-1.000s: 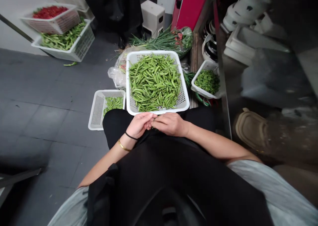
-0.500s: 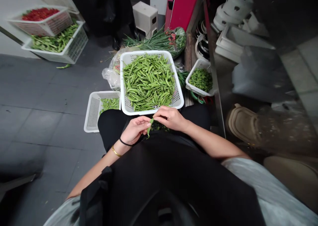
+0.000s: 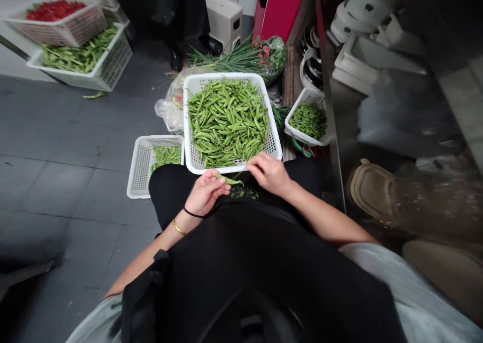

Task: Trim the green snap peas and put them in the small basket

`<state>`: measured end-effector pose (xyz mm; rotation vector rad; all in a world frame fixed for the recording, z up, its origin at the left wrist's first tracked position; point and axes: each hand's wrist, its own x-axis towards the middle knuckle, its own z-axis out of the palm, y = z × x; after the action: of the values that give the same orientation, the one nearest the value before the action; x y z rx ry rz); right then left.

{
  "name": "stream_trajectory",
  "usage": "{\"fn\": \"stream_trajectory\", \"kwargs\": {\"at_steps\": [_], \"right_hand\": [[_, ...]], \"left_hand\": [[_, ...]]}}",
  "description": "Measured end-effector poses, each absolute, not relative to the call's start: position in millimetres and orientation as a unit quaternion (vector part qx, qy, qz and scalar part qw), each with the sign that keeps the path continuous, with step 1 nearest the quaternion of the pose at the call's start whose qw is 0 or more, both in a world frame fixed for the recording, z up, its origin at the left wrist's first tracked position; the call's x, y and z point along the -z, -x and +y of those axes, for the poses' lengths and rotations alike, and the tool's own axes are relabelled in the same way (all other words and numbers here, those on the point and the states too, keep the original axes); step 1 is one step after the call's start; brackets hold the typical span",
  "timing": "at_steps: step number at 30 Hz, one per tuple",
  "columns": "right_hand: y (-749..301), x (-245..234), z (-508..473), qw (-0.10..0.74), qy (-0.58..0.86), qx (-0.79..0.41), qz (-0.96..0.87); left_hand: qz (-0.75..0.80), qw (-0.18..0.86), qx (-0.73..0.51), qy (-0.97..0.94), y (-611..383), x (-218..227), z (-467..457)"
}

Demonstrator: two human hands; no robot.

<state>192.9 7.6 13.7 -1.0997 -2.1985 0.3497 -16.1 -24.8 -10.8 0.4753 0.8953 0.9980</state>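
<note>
As a person sits over a heaped white plastic mesh basket (image 3: 222, 75) of green pea pods (image 3: 226, 121), the left hand (image 3: 206, 193) curls thumb and fingers closed on one slender green pod (image 3: 228, 180), held just off the basket's 6 o'clock rim, its tip free; the right hand (image 3: 268, 173) hovers just beside, fingertips (image 3: 249, 166) pinched together, any hold impossible to tell. Light and stiff, the pod looks apt to snap, best gripped near its stem end.

Bright green pea pods (image 3: 226, 121) fill a white mesh basket (image 3: 222, 75); red chilies (image 3: 56, 11) and a magenta case (image 3: 281, 6) show beyond.
</note>
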Motion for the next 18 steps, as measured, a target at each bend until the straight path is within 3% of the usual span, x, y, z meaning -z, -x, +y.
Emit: {"fn": "stream_trajectory", "kwargs": {"at_steps": [3,11,18], "right_hand": [[-220.2,-28.2,13.5,0.309,0.444,-0.176,-0.823],[-190.1,-22.1,8.7,0.136,0.339,-0.246,-0.898],[-181.8,-19.7,6.8,0.079,0.216,-0.251,-0.94]], "left_hand": [[0.442,0.694,-0.5,-0.27,21.6,8.1,-25.3],[0.457,0.623,-0.472,-0.425,23.0,0.4,-30.3],[0.43,0.43,-0.207,-0.767,32.3,-15.6,-30.4]]}}
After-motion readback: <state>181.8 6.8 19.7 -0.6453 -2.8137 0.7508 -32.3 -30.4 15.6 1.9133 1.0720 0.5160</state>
